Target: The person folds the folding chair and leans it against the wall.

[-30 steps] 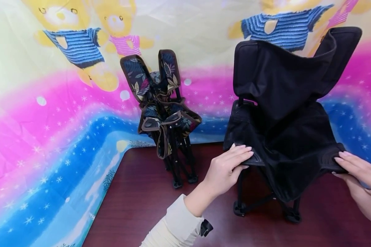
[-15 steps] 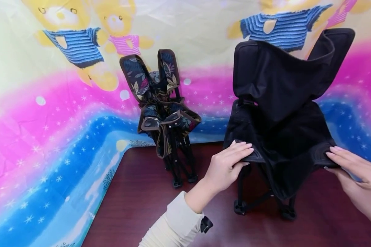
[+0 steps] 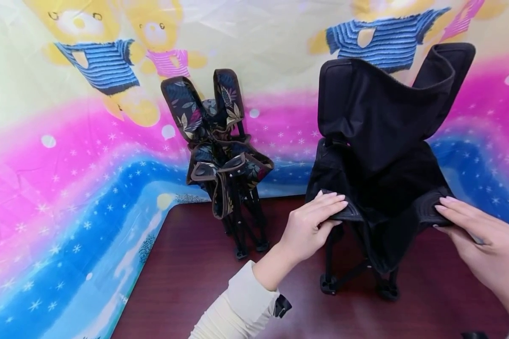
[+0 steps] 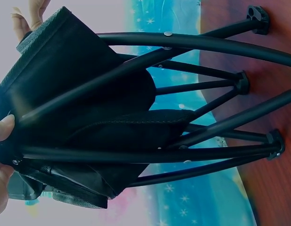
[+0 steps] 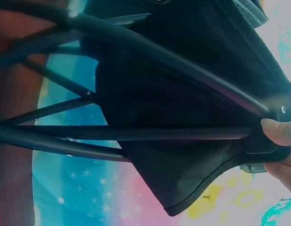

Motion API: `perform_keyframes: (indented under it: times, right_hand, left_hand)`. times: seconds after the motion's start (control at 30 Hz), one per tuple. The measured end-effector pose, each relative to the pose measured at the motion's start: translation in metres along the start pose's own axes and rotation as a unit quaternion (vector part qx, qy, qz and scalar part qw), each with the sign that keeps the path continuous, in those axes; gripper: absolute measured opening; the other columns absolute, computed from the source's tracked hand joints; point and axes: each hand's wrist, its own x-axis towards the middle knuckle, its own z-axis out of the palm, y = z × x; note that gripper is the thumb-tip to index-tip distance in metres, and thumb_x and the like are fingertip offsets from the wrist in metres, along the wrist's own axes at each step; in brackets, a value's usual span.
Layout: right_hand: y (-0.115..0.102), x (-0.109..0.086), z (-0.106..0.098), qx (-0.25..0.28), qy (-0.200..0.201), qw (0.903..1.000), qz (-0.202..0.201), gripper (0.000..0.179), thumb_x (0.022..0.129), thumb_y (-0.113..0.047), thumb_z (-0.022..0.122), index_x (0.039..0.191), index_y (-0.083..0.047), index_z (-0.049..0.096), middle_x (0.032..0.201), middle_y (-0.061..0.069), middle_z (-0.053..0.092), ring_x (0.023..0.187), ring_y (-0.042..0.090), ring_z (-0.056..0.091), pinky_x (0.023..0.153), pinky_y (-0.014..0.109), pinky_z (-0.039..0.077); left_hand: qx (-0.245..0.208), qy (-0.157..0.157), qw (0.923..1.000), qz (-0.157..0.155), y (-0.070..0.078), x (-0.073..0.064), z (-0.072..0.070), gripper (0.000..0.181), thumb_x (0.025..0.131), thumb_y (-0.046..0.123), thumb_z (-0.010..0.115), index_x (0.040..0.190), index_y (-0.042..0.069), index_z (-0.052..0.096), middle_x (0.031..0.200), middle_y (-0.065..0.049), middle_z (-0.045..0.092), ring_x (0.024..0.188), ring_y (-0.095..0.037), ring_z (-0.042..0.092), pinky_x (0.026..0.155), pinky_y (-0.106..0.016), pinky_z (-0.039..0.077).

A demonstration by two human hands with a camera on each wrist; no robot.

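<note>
A black folding chair (image 3: 381, 113) stands partly folded on the right of the head view, its seat cloth sagging into a deep crease. My left hand (image 3: 307, 228) pinches the seat's front left corner, fingers on top and thumb below. At the front right corner, my right hand (image 3: 481, 240) has the same kind of grip. Crossed black tubes (image 4: 136, 153) run under the cloth in the left wrist view, the thumb (image 4: 4, 128) at their upper end. In the right wrist view, the thumb (image 5: 279, 132) presses beside a rivet near the seat corner.
To the left stands a smaller folding chair (image 3: 184, 108) with leaf-patterned cloth, folded narrow. Both chairs are on a dark red-brown table (image 3: 186, 282). A bear-printed backdrop (image 3: 85, 155) hangs behind them and along the table's left side.
My right hand has moved left, bringing the seat's right corner closer to the left one. The black chair's back and right foot have drawn inward. My left hand stays nearly in place.
</note>
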Motion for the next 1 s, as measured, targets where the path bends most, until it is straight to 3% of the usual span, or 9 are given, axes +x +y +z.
perform_keyframes:
  times: [0.17, 0.47, 0.67, 0.83, 1.0]
  right_hand:
    - [-0.001, 0.002, 0.000, -0.033, -0.023, 0.9992, -0.002, 0.049, 0.088, -0.041, 0.042, 0.101, 0.001, 0.064, 0.116, -0.017, 0.046, 0.108, -0.005, 0.042, 0.091, 0.012, 0.030]
    - [0.001, 0.003, 0.003, -0.052, -0.027, 0.9983, 0.003, 0.049, 0.087, -0.042, 0.044, 0.100, 0.001, 0.064, 0.109, 0.006, 0.057, 0.107, -0.005, 0.042, 0.092, 0.013, 0.029]
    - [-0.003, 0.006, 0.007, -0.065, -0.018, 0.9976, 0.015, 0.050, 0.087, -0.045, 0.043, 0.097, -0.002, 0.066, 0.110, -0.008, 0.052, 0.105, -0.009, 0.041, 0.091, 0.010, 0.029]
    - [-0.007, 0.011, 0.013, -0.055, -0.006, 0.9985, -0.004, 0.047, 0.086, -0.042, 0.045, 0.094, -0.001, 0.067, 0.106, 0.001, 0.058, 0.104, -0.009, 0.043, 0.090, 0.011, 0.030]
    - [-0.011, 0.014, 0.018, -0.055, -0.006, 0.9984, -0.007, 0.049, 0.087, -0.043, 0.044, 0.093, 0.000, 0.067, 0.110, -0.014, 0.050, 0.103, -0.010, 0.042, 0.089, 0.009, 0.029]
  left_hand:
    - [-0.005, 0.004, 1.0000, 0.006, -0.001, 0.002, 0.000, 0.029, 0.074, 0.005, 0.066, 0.103, 0.002, 0.064, 0.108, -0.007, 0.059, 0.108, -0.013, 0.048, 0.096, -0.025, 0.030]
    - [-0.012, 0.000, 0.9999, 0.004, -0.003, 0.006, 0.001, 0.028, 0.075, 0.004, 0.065, 0.103, 0.002, 0.063, 0.109, -0.007, 0.059, 0.111, -0.009, 0.045, 0.096, -0.025, 0.029]
    - [-0.010, -0.001, 0.9999, 0.008, -0.004, 0.008, 0.000, 0.028, 0.075, 0.005, 0.065, 0.103, 0.002, 0.063, 0.108, -0.008, 0.059, 0.108, -0.014, 0.049, 0.096, -0.025, 0.029]
    - [-0.010, 0.002, 0.9999, 0.010, -0.003, 0.010, -0.002, 0.028, 0.075, 0.004, 0.065, 0.103, 0.002, 0.063, 0.108, -0.008, 0.059, 0.108, -0.013, 0.048, 0.096, -0.025, 0.029]
    - [-0.010, 0.002, 0.9999, 0.013, -0.002, 0.011, -0.004, 0.028, 0.075, 0.004, 0.065, 0.103, 0.001, 0.063, 0.108, -0.008, 0.059, 0.107, -0.014, 0.049, 0.096, -0.025, 0.029]
